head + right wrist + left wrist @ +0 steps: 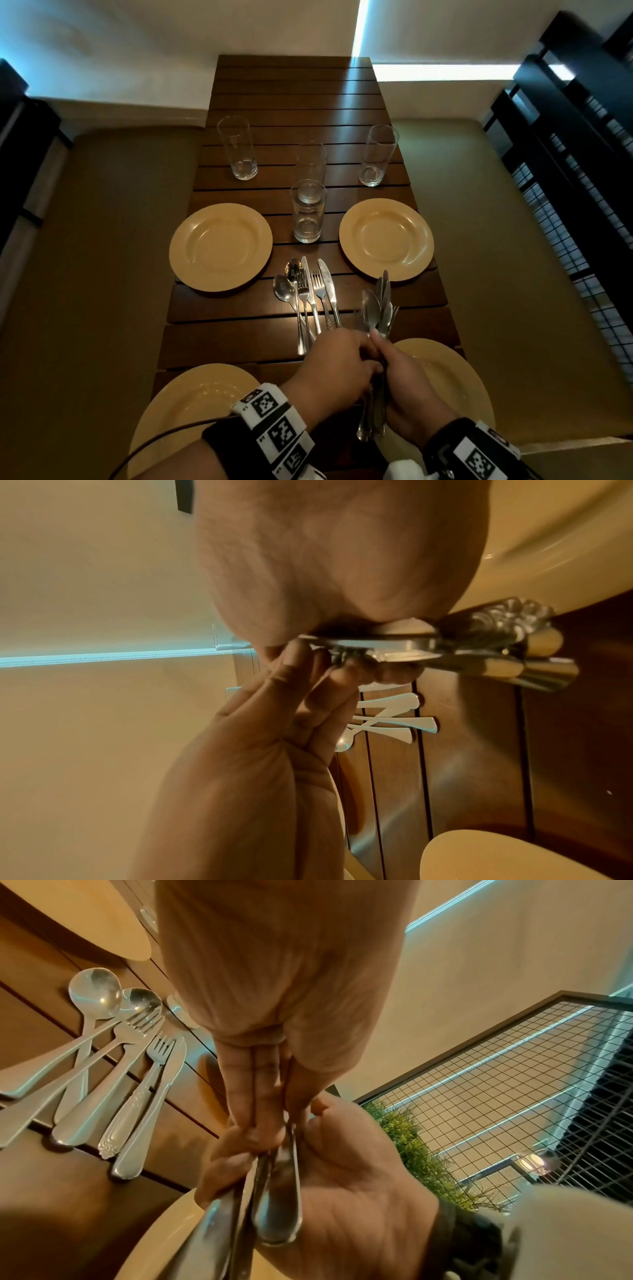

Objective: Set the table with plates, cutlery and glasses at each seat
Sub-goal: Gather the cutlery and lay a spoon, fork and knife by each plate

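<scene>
My right hand (394,370) grips a bundle of cutlery (378,308) upright over the near right yellow plate (455,380). My left hand (359,363) reaches across, and its fingertips (257,1131) pinch a handle in the bundle (277,1204). Loose spoons, forks and knives (310,298) lie in a heap mid-table. Three more yellow plates sit at near left (191,404), far left (221,246) and far right (386,238). Tall clear glasses stand at far left (238,147) and far right (378,156), and two in the middle (308,212).
The dark slatted wooden table (294,96) runs away from me to a pale wall. Olive cushioned benches flank it on the left (102,240) and right (513,240). A black wire-mesh screen (582,205) stands behind the right bench.
</scene>
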`<state>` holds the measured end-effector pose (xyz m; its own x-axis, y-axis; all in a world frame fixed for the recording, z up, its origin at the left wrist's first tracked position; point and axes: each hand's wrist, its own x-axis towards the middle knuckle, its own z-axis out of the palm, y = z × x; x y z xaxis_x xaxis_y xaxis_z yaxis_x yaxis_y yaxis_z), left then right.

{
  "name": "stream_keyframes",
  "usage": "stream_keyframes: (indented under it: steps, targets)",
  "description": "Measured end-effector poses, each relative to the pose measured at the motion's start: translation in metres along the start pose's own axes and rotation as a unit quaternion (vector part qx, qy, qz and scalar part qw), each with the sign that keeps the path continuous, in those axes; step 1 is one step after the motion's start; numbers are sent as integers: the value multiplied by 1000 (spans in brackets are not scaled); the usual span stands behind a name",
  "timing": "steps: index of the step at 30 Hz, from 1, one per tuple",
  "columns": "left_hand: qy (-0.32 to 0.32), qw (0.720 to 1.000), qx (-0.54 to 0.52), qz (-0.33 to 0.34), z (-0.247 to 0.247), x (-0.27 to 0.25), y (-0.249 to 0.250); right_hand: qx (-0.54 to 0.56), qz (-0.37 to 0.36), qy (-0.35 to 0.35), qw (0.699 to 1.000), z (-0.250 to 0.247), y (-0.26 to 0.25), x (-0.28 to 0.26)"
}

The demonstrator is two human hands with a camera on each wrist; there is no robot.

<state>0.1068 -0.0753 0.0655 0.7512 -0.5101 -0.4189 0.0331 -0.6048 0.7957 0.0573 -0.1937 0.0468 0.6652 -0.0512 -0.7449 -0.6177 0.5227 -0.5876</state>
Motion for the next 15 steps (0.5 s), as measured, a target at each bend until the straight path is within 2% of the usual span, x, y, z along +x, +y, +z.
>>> stream_keyframes:
  steps: [3,7,11,15]
  targets:
    - [-15,999,23,38,-1,-4,-3,6,-4,17,1000,-3,1,2]
    - [-21,989,-148,18,-9,-6,-14,-33,-13,33,999,-7,-2,2]
    - [80,974,-212,-17,-25,4,-36,-60,-23,30,997,-14,-5,1]
    - [180,967,-143,-109,-40,39,-65,-84,-20,17,996,-23,-8,-6]
